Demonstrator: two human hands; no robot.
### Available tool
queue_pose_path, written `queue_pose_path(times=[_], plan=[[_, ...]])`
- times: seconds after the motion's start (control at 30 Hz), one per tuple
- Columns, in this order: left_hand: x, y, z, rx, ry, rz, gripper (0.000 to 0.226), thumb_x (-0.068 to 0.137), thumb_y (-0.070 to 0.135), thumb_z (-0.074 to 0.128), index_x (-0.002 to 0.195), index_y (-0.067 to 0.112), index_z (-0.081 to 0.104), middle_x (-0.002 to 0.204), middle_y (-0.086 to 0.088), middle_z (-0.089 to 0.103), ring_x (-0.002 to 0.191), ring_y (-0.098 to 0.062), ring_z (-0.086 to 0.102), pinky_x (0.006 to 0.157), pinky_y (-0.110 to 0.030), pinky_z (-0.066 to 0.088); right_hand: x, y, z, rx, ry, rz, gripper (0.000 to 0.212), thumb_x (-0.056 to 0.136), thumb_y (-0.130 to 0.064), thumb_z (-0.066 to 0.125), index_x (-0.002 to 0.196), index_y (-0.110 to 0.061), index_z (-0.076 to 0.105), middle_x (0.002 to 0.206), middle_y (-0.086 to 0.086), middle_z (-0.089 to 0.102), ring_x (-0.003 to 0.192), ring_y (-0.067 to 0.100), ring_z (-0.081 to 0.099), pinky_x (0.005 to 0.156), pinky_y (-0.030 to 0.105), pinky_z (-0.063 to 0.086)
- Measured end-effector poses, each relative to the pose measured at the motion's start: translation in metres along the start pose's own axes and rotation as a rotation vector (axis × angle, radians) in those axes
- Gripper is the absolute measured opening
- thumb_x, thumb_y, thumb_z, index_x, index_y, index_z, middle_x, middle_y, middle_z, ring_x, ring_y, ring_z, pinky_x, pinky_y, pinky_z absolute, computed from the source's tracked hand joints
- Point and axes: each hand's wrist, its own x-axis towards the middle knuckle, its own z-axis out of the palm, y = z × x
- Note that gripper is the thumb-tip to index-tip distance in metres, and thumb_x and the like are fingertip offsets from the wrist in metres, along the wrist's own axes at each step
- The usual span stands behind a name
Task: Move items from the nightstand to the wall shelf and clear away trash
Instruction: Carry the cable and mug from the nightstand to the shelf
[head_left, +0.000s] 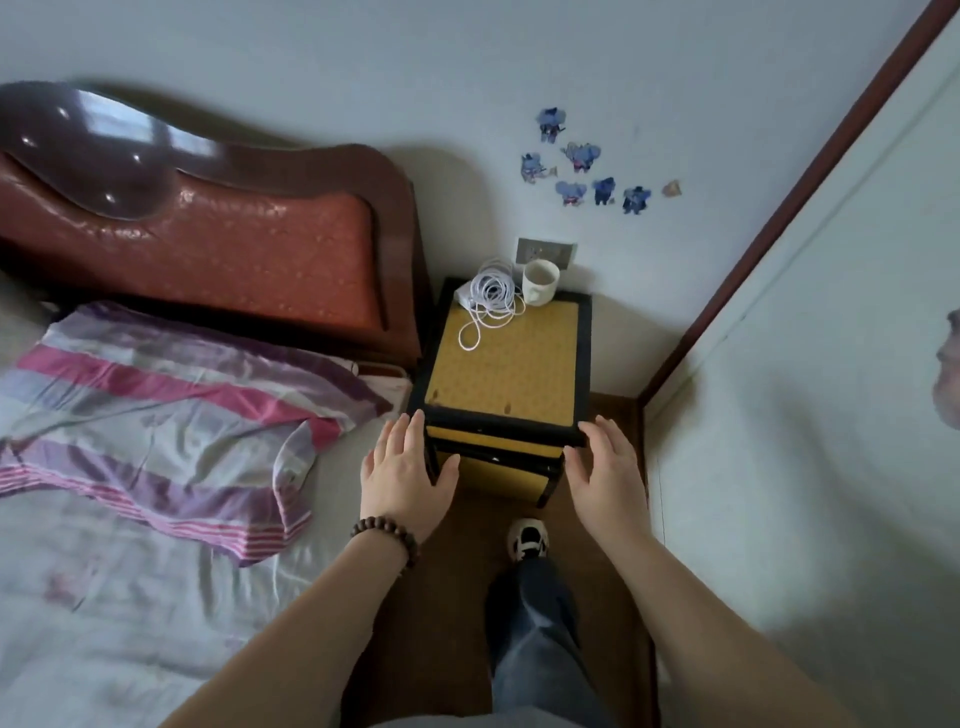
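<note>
Both hands, left hand (402, 467) and right hand (605, 470), fingers straight, flank nightstand (506, 358) front at frame center, cable (488, 301) and mug (540, 280) on top.

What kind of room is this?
Most likely a bedroom. There's a bed with a padded headboard, a striped pillow on it, and a small nightstand right beside it.

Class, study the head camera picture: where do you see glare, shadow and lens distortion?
Head view: glare patches on the glossy headboard; soft shadow on the wall behind it and beside the nightstand; wide-angle bending of the door frame and forearms.
</note>
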Motion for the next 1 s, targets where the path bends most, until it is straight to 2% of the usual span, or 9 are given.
queue_pose_path(times=[0.23, 0.47, 0.53, 0.6, 0.7, 0.8, 0.9, 1.0], plan=[[0.144, 0.049, 0.024, 0.035, -0.047, -0.097, 0.073, 0.089, 0.049, 0.048, 0.148, 0.017, 0.018, 0.154, -0.002, 0.023, 0.143, -0.018, 0.012, 0.115, -0.043, 0.016, 0.17, 0.026, 0.021, -0.001, -0.116, 0.001, 0.043, 0.094, -0.027, 0.053, 0.132, -0.008, 0.048, 0.143, 0.014, 0.043, 0.138, 0.024, 0.031, 0.109, 0.035, 0.031], [0.228, 0.079, 0.046, 0.024, -0.076, -0.138, 0.07, 0.089, 0.048, 0.046, 0.147, 0.02, 0.021, 0.154, 0.0, 0.024, 0.143, -0.017, 0.013, 0.115, -0.044, 0.014, 0.283, 0.044, 0.051, 0.019, -0.217, 0.089, 0.049, 0.092, -0.025, 0.056, 0.137, -0.01, 0.043, 0.144, 0.012, 0.041, 0.137, 0.024, 0.032, 0.11, 0.036, 0.031], [0.242, 0.076, 0.055, 0.031, -0.086, -0.139, 0.069, 0.089, 0.049, 0.045, 0.147, 0.02, 0.022, 0.154, 0.002, 0.025, 0.143, -0.016, 0.013, 0.116, -0.044, 0.014, 0.31, 0.048, 0.067, 0.025, -0.239, 0.13, 0.057, 0.091, -0.03, 0.058, 0.14, -0.011, 0.037, 0.146, 0.012, 0.038, 0.136, 0.024, 0.032, 0.109, 0.04, 0.034], [0.252, 0.069, 0.065, 0.037, -0.099, -0.14, 0.069, 0.089, 0.048, 0.046, 0.147, 0.022, 0.022, 0.154, 0.003, 0.025, 0.143, -0.016, 0.013, 0.116, -0.043, 0.013, 0.336, 0.05, 0.087, 0.019, -0.236, 0.171, 0.069, 0.088, -0.042, 0.058, 0.143, -0.01, 0.031, 0.148, 0.012, 0.034, 0.137, 0.025, 0.03, 0.108, 0.043, 0.035], [0.265, 0.054, 0.081, 0.037, -0.122, -0.141, 0.068, 0.089, 0.048, 0.047, 0.147, 0.027, 0.02, 0.154, 0.004, 0.024, 0.143, -0.014, 0.013, 0.115, -0.041, 0.011, 0.37, 0.051, 0.121, 0.037, -0.174, 0.268, 0.092, 0.079, -0.064, 0.056, 0.146, -0.011, 0.022, 0.151, 0.012, 0.028, 0.139, 0.028, 0.027, 0.108, 0.046, 0.035], [0.279, 0.04, 0.099, 0.044, -0.16, -0.129, 0.069, 0.089, 0.046, 0.048, 0.148, 0.027, 0.018, 0.154, 0.005, 0.023, 0.143, -0.013, 0.012, 0.115, -0.039, 0.011, 0.398, 0.054, 0.155, 0.057, -0.116, 0.358, 0.108, 0.071, -0.072, 0.059, 0.148, -0.012, 0.013, 0.153, 0.014, 0.023, 0.139, 0.031, 0.026, 0.109, 0.048, 0.035], [0.292, 0.03, 0.114, 0.05, -0.189, -0.115, 0.069, 0.089, 0.045, 0.048, 0.148, 0.026, 0.019, 0.154, 0.005, 0.023, 0.143, -0.013, 0.012, 0.115, -0.039, 0.012, 0.419, 0.058, 0.183, 0.114, -0.098, 0.462, 0.116, 0.067, -0.069, 0.065, 0.149, -0.015, 0.005, 0.155, 0.013, 0.019, 0.137, 0.031, 0.03, 0.105, 0.046, 0.038], [0.303, 0.025, 0.125, 0.03, -0.209, -0.115, 0.068, 0.089, 0.045, 0.049, 0.148, 0.025, 0.02, 0.154, 0.005, 0.022, 0.143, -0.013, 0.01, 0.114, -0.039, 0.012, 0.428, 0.062, 0.2, 0.193, -0.074, 0.486, 0.11, 0.07, -0.053, 0.075, 0.149, -0.018, 0.007, 0.152, 0.012, 0.025, 0.131, 0.029, 0.04, 0.098, 0.041, 0.043]])
